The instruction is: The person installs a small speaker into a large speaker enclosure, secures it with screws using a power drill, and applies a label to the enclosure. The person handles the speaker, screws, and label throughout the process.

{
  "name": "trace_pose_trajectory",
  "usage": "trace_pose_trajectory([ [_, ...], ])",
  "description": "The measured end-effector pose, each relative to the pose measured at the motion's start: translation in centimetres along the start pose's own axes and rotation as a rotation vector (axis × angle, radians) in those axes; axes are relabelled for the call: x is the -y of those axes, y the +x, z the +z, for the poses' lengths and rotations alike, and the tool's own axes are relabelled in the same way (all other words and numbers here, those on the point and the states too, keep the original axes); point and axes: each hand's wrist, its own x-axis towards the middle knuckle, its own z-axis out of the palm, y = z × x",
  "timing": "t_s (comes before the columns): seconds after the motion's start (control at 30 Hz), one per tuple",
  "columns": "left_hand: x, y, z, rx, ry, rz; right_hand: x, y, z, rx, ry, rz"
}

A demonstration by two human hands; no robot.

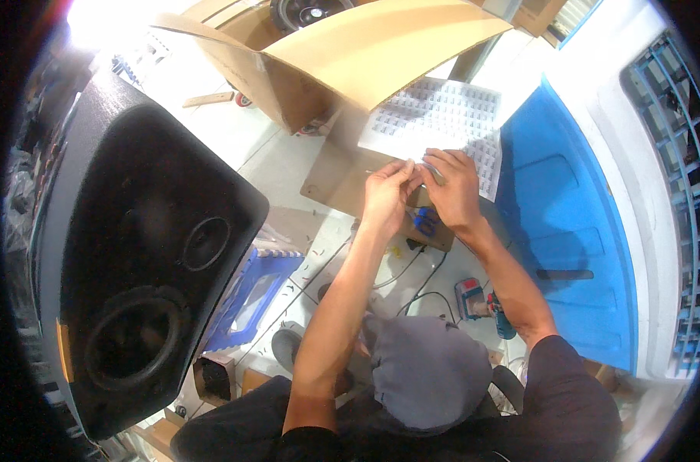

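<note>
My left hand (387, 196) and my right hand (454, 191) meet fingertip to fingertip at the near edge of white sheets (434, 115) printed with rows of small labels. Thumb and fingers of my left hand are pinched together. My right hand is closed too, its thumb and fingers drawn in against the left fingertips. Whatever sits between them is too small to make out. Under the sheets is a brown board (338, 173). A blue-handled tool (424, 221), perhaps scissors, lies just below my right wrist.
At the left stands a large black loudspeaker (142, 231) beside a blue plastic stool (257, 296). An open cardboard box (288, 85) holds a speaker driver (307, 11). A blue panel (573, 231) rises at the right. A cordless drill (477, 300) and cables lie on the tiled floor.
</note>
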Motion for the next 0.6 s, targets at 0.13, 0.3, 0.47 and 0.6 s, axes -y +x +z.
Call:
trace_pose_trajectory([
  [0.13,0.2,0.3,0.0,0.021,-0.04,-0.012,0.0,0.2,-0.2,0.024,0.0,0.026],
  [0.3,0.3,0.5,0.0,0.038,-0.038,-0.012,0.3,0.6,0.1,-0.004,0.053,0.083],
  [0.47,0.5,0.4,0.4,0.017,-0.025,0.0,0.2,1.1,0.0,0.004,0.141,0.173],
  [0.6,0.6,0.3,0.9,0.004,-0.002,0.029,0.2,1.5,-0.2,0.001,0.234,0.265],
])
